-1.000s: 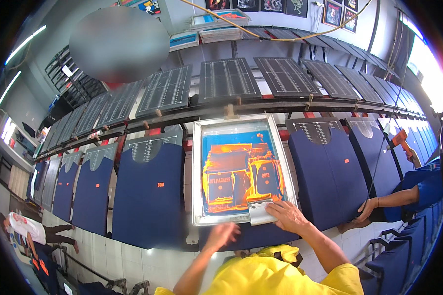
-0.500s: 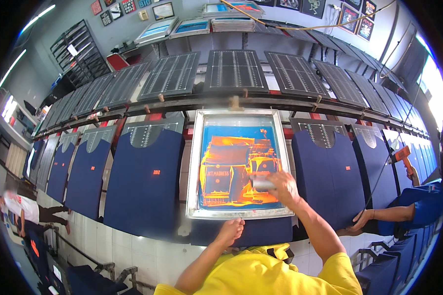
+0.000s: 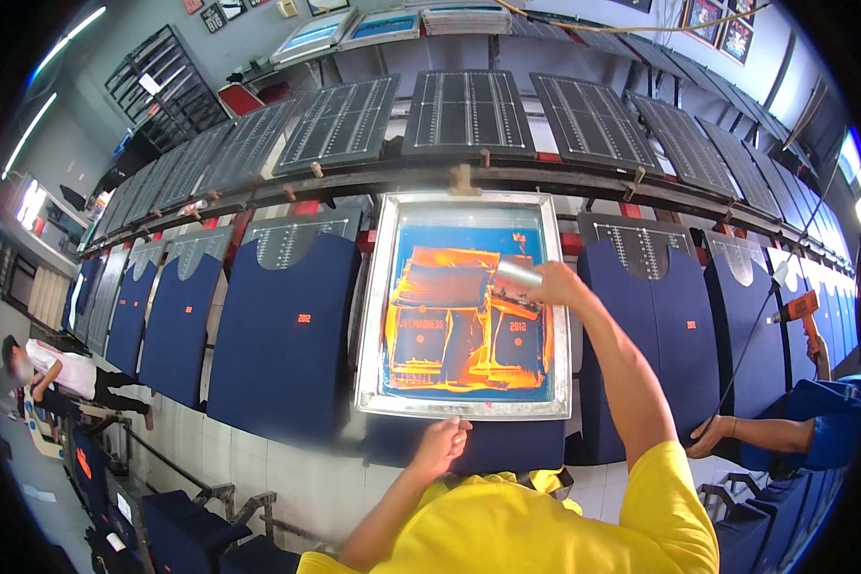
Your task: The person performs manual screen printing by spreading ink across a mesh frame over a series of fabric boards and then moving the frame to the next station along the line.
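A silver-framed printing screen [image 3: 371, 316] lies over a dark blue garment [image 3: 512, 448], whose near end shows below it. Streaks of orange ink [image 3: 454, 256] cover much of its blue mesh. My right hand [image 3: 557, 285] is closed around a metallic squeegee [image 3: 517, 275], tilted on the mesh in its upper right part. Against the middle of the screen's near rim my left hand [image 3: 438, 448] is closed, fingers curled; whether it grips the rim cannot be told.
Dark blue garments [image 3: 282, 330] with small orange prints lie on boards left and right. Behind a rail [image 3: 373, 180] stand bare dark boards [image 3: 469, 113]. At right, a co-worker's hand holds an orange heat gun [image 3: 796, 307]. Another person [image 3: 62, 368] stands far left.
My right hand has pushed the squeegee away from me, up the right side of the mesh, exposing a printed patch below. My left hand stays at the near rim. The view has shifted slightly.
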`<action>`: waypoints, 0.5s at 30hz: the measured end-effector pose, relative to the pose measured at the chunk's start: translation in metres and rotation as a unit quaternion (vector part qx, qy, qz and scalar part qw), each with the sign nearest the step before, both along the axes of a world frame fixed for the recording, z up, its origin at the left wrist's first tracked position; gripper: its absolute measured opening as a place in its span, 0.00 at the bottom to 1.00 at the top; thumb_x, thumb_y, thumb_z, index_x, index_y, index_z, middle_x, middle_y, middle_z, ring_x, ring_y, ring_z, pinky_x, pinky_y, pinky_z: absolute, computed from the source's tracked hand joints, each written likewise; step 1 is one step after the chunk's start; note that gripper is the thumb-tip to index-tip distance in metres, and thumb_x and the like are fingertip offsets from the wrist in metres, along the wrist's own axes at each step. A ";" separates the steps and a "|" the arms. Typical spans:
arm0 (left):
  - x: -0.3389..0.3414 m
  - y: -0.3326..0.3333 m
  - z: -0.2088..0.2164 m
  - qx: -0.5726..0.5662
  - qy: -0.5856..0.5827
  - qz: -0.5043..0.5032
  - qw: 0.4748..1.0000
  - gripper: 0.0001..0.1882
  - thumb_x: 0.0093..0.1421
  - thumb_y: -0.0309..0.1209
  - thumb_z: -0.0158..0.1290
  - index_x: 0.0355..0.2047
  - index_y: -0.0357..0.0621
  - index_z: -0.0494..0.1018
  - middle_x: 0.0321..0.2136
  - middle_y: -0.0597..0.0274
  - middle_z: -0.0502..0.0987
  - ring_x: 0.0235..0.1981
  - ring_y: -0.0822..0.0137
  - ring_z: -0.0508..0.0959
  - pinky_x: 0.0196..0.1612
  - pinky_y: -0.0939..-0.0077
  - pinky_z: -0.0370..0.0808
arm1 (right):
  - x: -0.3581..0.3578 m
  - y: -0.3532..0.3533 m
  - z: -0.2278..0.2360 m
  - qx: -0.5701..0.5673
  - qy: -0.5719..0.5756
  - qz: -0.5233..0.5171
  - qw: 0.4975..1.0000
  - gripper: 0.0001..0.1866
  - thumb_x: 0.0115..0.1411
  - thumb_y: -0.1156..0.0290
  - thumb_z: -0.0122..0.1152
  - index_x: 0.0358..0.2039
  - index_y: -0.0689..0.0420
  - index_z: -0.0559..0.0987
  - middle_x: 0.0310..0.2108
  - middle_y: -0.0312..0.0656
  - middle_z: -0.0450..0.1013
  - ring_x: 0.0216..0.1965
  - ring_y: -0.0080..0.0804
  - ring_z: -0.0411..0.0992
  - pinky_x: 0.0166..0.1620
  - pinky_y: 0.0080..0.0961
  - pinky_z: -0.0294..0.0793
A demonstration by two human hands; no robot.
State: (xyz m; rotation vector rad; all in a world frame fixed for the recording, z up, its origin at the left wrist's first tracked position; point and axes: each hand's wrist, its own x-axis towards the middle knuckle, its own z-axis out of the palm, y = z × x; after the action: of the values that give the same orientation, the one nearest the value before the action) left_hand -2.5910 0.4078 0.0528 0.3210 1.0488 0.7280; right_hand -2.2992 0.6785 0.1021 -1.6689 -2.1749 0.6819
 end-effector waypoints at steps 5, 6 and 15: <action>0.007 -0.008 0.009 0.000 0.043 0.039 0.998 0.20 0.75 0.38 0.38 0.43 0.32 0.72 0.20 0.71 0.63 0.16 0.79 0.57 0.20 0.83 0.57 | 0.001 -0.042 0.033 -0.083 -0.023 0.070 0.994 0.25 0.43 0.54 0.72 0.40 0.55 0.82 0.34 0.49 0.80 0.40 0.49 0.79 0.43 0.40 0.78; 0.009 -0.007 0.013 -0.002 0.056 0.045 0.997 0.21 0.75 0.38 0.38 0.43 0.31 0.72 0.20 0.71 0.64 0.16 0.79 0.57 0.20 0.83 0.57 | -0.001 -0.066 0.031 -0.053 -0.029 0.068 0.996 0.25 0.44 0.55 0.72 0.41 0.56 0.82 0.34 0.49 0.80 0.39 0.49 0.79 0.43 0.40 0.78; 0.025 0.016 0.048 0.360 0.355 -0.063 0.861 0.18 0.72 0.35 0.44 0.56 0.37 0.70 0.37 0.54 0.75 0.35 0.68 0.74 0.39 0.73 0.72 | -0.026 -0.190 -0.003 0.184 0.005 0.046 0.982 0.24 0.38 0.80 0.69 0.41 0.56 0.79 0.42 0.37 0.74 0.45 0.39 0.72 0.46 0.36 0.72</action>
State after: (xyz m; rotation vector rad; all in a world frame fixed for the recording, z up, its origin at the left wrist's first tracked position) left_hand -2.5656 0.4242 0.1007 1.3777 1.3911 0.8891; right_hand -2.3249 0.4885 0.0987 -1.3792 -2.2168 0.2820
